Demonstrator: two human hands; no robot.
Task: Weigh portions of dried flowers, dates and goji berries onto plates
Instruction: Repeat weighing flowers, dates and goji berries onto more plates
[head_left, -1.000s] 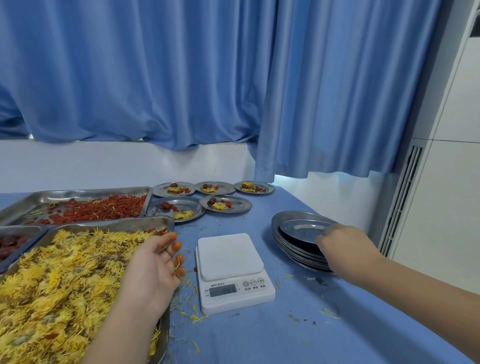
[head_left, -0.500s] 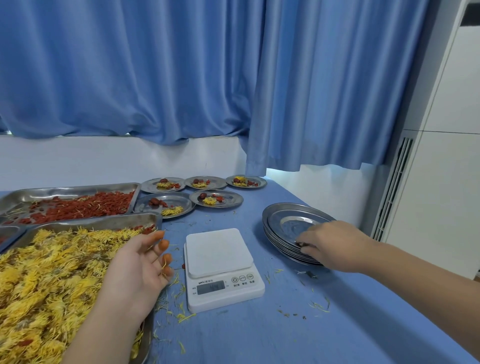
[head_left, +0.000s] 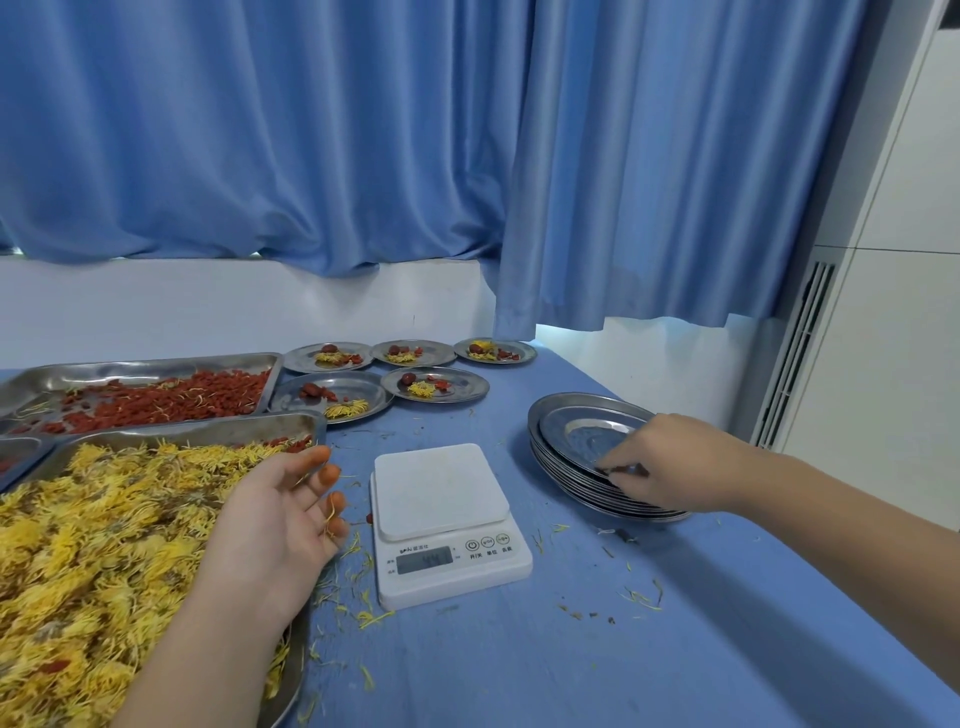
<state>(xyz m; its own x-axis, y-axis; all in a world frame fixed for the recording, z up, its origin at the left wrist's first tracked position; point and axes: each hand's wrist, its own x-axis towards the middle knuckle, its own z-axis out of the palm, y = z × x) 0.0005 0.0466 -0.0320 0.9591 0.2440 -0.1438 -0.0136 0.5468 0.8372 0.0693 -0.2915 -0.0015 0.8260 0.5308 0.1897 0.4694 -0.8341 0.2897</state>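
The top plate (head_left: 587, 434) lies on the stack of empty plates (head_left: 563, 467) at the right of the table (head_left: 675, 649). The right hand (head_left: 675, 462) has its fingers (head_left: 615, 470) curled over the plate's near rim and seems to pinch it. To do this well, take only that plate. Tip its near edge up so it breaks free of the nested ones, then carry it level leftward and set it centred on the scale (head_left: 441, 488), whose platform is bare. The left hand (head_left: 275, 519) lies open, palm up, holding nothing, over the right edge of the tray of dried flowers (head_left: 78, 545). Filled plates (head_left: 291, 402) stand farther off.
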